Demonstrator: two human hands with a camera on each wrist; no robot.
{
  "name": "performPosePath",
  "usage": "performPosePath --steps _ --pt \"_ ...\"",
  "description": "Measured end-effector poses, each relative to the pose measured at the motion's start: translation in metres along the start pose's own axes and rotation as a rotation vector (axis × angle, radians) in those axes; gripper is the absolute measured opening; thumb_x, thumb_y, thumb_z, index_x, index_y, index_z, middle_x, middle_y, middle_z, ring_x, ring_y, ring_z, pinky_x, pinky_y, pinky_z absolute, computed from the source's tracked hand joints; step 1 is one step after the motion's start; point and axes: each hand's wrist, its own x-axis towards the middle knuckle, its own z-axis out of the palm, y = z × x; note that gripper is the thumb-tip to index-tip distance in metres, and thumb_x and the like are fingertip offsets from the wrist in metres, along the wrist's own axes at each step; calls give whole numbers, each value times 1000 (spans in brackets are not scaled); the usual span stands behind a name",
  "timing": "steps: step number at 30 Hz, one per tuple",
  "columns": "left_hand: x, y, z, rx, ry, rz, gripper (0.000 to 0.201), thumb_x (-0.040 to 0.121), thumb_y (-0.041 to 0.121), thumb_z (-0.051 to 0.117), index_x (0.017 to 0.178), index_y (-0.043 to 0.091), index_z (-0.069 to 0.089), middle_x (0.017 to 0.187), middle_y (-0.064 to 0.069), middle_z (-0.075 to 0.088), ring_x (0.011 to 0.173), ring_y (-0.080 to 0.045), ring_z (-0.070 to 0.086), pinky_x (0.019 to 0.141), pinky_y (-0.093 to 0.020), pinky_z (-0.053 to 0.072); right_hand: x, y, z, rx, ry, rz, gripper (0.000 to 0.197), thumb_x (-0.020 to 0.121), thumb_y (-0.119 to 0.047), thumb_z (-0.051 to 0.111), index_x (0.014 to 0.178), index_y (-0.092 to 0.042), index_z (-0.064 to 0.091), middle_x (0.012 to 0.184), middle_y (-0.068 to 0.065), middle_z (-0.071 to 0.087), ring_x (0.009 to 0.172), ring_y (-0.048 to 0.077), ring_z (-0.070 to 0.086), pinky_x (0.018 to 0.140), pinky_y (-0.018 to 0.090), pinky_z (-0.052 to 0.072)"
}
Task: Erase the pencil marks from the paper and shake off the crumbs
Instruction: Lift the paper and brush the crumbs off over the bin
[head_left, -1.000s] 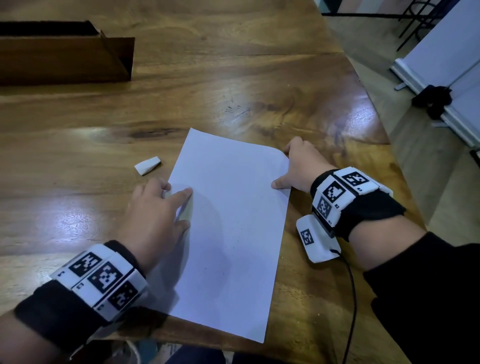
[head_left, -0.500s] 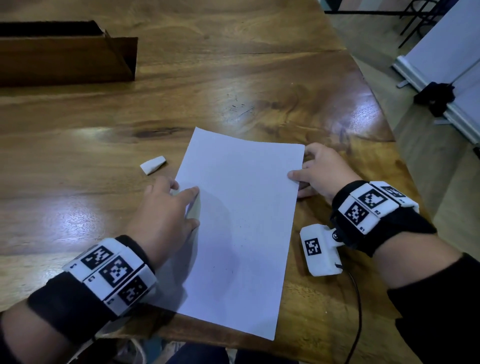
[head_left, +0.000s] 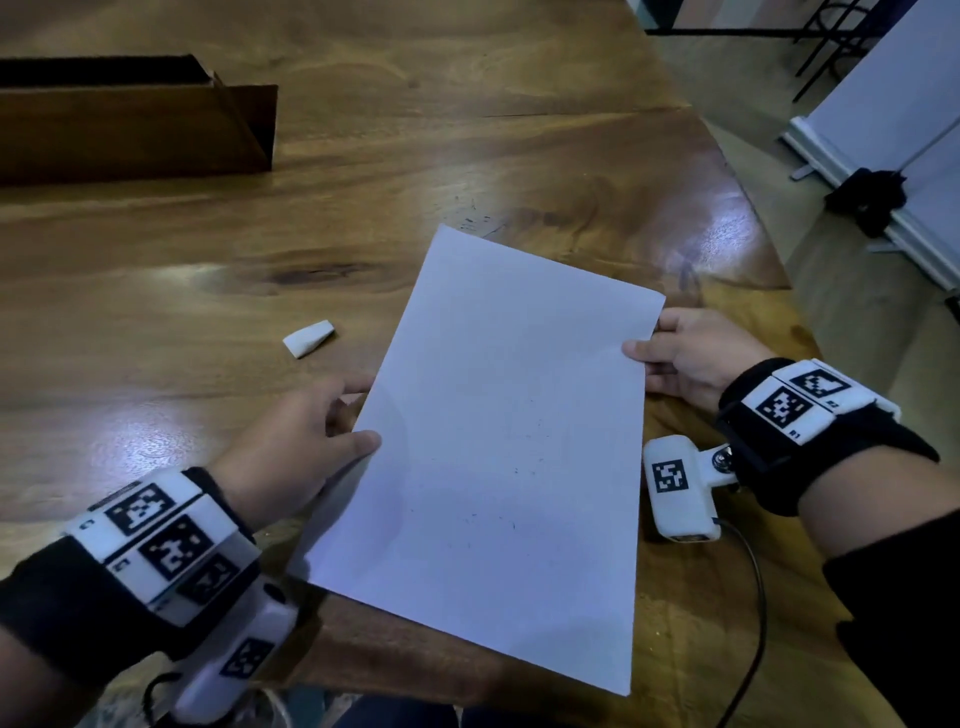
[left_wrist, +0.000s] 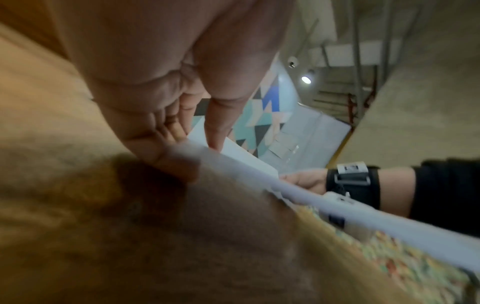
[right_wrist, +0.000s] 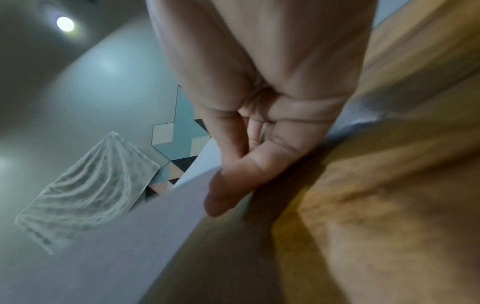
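Note:
A white sheet of paper (head_left: 509, 447) is lifted off the wooden table (head_left: 467, 135), with small dark crumbs scattered on its lower half. My left hand (head_left: 353, 415) pinches the sheet's left edge, thumb on top and fingers under. My right hand (head_left: 644, 348) pinches the right edge the same way. The left wrist view shows the paper (left_wrist: 249, 162) edge-on between my thumb and fingers, and the right wrist view shows my thumb on the paper (right_wrist: 145, 226). A white eraser (head_left: 308, 338) lies on the table left of the sheet, apart from both hands.
A brown open wooden box (head_left: 135, 124) stands at the far left of the table. The table's right edge runs close beside my right hand, with floor beyond it. A cable (head_left: 753, 613) trails from my right wrist camera.
The paper lay flat on the table a second ago with my hands at its side edges. Both hands have taken hold of the edges and raised the sheet toward me.

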Motion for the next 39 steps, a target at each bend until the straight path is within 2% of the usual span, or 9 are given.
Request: performPosePath --steps 3,6,8,10,20,22,25,33,39 --pt "-5 -10 -3 -254 -11 -51 37 80 -8 57 97 25 60 52 -3 52 41 -7 48 39 -15 37 -1 -1 3 -8 -14 -29 18 90 6 55 93 -11 63 90 6 70 74 21 62 50 20 54" --pt "-16 -20 -7 -327 0 -75 29 80 -7 57 95 18 64 62 -4 62 53 -15 59 52 -21 44 -5 -3 10 -17 -45 -88 20 90 6 56 92 -13 64 78 -1 73 62 14 64 47 19 51" --pt "-24 -27 -11 -337 50 -89 25 80 -3 59 89 19 66 70 -7 65 60 -19 63 56 -28 50 -9 -7 16 -27 -67 -132 20 90 6 55 91 -13 63 68 -5 72 53 8 63 43 17 48" --pt "-34 -33 -15 -385 110 -95 25 80 -2 59 83 21 67 65 0 67 58 -15 65 52 -22 54 -13 -11 23 -28 -91 -176 19 90 6 55 91 -11 62 66 -4 71 49 6 62 41 16 45" --pt "-121 -82 -18 -549 327 -68 22 76 5 64 78 26 68 57 8 65 50 -7 61 51 -16 52 -43 -16 80 -123 -352 -303 17 89 6 55 89 -10 62 59 -4 69 45 6 57 43 16 46" --pt "-147 -96 -18 -608 370 -90 9 71 23 71 78 27 68 58 8 67 51 -6 63 53 -17 53 -49 -12 100 -157 -415 -313 16 89 7 55 90 -9 61 61 -4 69 46 7 58 43 17 47" --pt "-189 -125 -18 -569 450 -102 60 31 56 83 80 27 68 61 8 71 54 -6 66 54 -17 56 -63 -2 136 -208 -510 -322 16 88 6 57 90 -10 62 71 2 68 49 9 59 46 19 49" --pt "-308 -200 -1 -697 557 -294 66 20 51 88 76 20 70 68 2 75 59 -11 70 53 -23 58 -120 47 235 -308 -771 -296 18 88 8 56 99 -6 61 58 -5 67 47 8 62 44 17 49" --pt "-386 -255 10 -759 673 -372 63 19 52 88 71 22 70 65 4 75 57 -9 69 54 -22 58 -158 105 314 -428 -832 -367 22 89 3 58 93 -18 63 87 2 71 68 16 68 54 25 53"
